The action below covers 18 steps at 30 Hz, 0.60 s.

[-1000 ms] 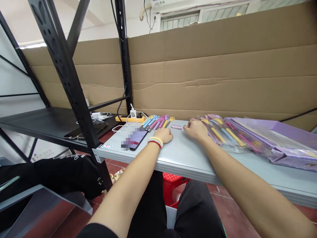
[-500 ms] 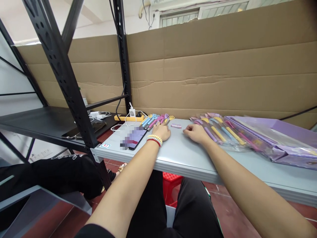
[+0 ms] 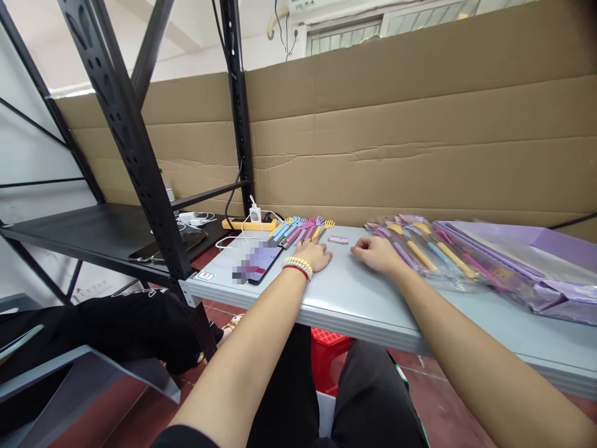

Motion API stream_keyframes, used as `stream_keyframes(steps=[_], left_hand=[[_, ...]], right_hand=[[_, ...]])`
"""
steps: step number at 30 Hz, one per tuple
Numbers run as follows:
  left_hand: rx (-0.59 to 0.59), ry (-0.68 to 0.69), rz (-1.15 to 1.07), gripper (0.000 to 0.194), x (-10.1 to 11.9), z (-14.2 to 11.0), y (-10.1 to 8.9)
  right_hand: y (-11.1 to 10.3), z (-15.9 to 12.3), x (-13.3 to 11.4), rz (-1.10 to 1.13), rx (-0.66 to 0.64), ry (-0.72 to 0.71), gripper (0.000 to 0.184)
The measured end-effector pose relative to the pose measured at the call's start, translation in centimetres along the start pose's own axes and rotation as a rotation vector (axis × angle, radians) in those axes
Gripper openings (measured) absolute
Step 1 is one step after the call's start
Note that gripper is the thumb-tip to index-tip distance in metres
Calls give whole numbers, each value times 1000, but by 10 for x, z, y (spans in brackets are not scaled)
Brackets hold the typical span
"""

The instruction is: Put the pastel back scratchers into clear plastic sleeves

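Row of multicoloured claw-ended sticks on pale grey flat tabletop, 11 to 12 o'clock of left hand, which lies palm-down, fingers spread. Hands apart; right hand curled, can't tell if gripping. Flat black-edged phone at 9, yellow-orange power strip at 10, clear-bagged coloured sticks and shallow purple box at 3. Beyond: brown cardboard wall at 12, black metal rack at 10, red plastic stool at 6, below.
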<state>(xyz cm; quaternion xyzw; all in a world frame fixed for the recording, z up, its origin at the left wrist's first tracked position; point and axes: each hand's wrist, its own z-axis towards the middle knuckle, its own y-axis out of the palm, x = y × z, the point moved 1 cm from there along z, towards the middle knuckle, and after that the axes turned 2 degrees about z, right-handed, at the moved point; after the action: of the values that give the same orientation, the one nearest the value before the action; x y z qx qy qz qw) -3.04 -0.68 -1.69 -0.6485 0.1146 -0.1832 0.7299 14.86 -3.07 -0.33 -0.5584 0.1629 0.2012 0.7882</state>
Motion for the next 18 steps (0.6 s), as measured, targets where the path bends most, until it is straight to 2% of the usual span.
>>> stream_keyframes(steps=[7, 18], left_hand=[[58, -110, -6, 57, -1, 0, -2], [62, -80, -13, 56, 0, -2, 0]], right_hand=[[-1, -3, -2, 12, -54, -8, 15], [-3, -4, -4, -2, -67, -13, 17]])
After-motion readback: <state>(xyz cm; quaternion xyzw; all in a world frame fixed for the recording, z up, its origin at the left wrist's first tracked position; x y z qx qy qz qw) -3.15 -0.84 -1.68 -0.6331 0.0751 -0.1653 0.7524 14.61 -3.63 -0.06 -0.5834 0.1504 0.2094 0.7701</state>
